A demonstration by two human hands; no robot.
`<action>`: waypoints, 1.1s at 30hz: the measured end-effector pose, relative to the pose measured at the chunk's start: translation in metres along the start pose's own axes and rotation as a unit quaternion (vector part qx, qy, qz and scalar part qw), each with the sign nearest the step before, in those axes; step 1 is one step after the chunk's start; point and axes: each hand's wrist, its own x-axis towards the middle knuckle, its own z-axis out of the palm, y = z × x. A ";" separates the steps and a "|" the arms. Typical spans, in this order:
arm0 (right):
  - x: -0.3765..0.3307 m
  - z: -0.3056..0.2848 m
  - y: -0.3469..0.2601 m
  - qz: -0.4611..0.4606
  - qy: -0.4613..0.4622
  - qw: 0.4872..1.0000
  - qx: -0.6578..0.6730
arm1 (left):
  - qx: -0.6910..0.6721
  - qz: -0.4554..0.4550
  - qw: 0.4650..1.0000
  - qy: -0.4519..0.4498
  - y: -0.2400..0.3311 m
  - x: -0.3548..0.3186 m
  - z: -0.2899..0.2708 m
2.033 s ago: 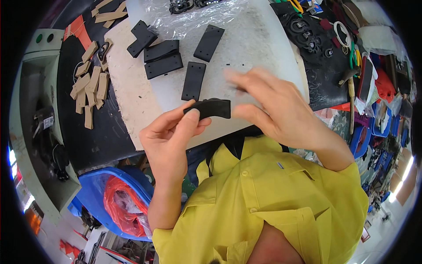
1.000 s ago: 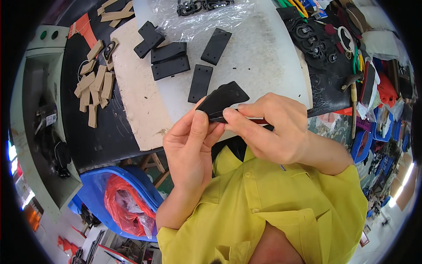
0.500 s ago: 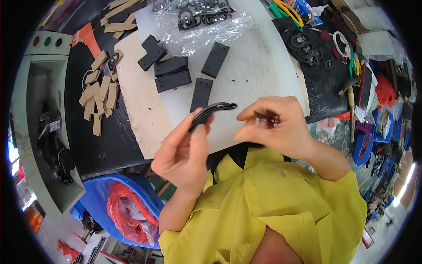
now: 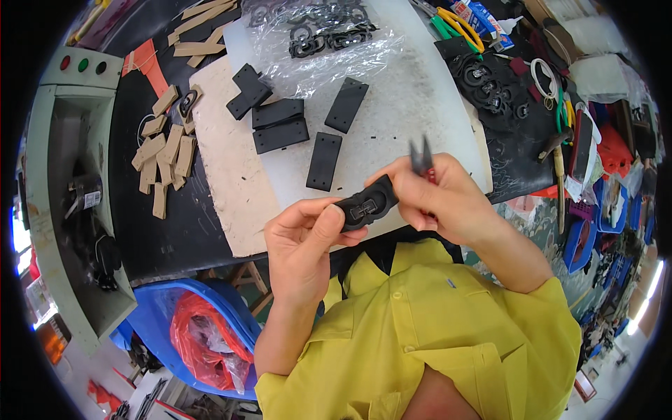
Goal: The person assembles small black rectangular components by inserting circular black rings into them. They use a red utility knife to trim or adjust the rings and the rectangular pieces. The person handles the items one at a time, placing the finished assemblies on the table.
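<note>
Rising from the yellow shirt [image 4: 434, 336], the left hand [image 4: 301, 245] bends at the wrist, thumb and fingers pinching one end of a black padded piece [image 4: 365, 204] held above the bench edge. The right hand [image 4: 441, 199] grips its other end with the fingertips while clenching small red-handled snips [image 4: 422, 159], blades up. Beyond lie flat black rectangles [image 4: 324, 161] on the white board [image 4: 420, 112], tan strips [image 4: 164, 157] farther left.

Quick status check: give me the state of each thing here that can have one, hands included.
left hand: shut on black leather piece
black leather piece: held up off the bench between both hands
right hand: shut on small snips
small snips: blades up, slightly parted
plastic bag: lying open on the board
blue bin: open, red liner inside
</note>
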 end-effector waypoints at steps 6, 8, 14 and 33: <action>0.002 0.003 -0.021 -0.108 0.042 0.981 -0.157 | 0.236 0.139 0.961 0.032 0.007 0.015 0.026; 0.003 -0.019 -0.040 -0.137 0.150 0.954 -0.219 | 0.350 0.183 0.918 -0.037 0.024 0.049 0.028; 0.023 -0.088 -0.082 -0.341 0.364 0.641 -0.583 | 0.721 0.353 0.588 0.101 0.058 0.152 0.024; 0.128 -0.003 -0.070 -0.462 0.172 0.759 -0.426 | 0.595 0.438 0.671 0.061 0.059 0.145 0.020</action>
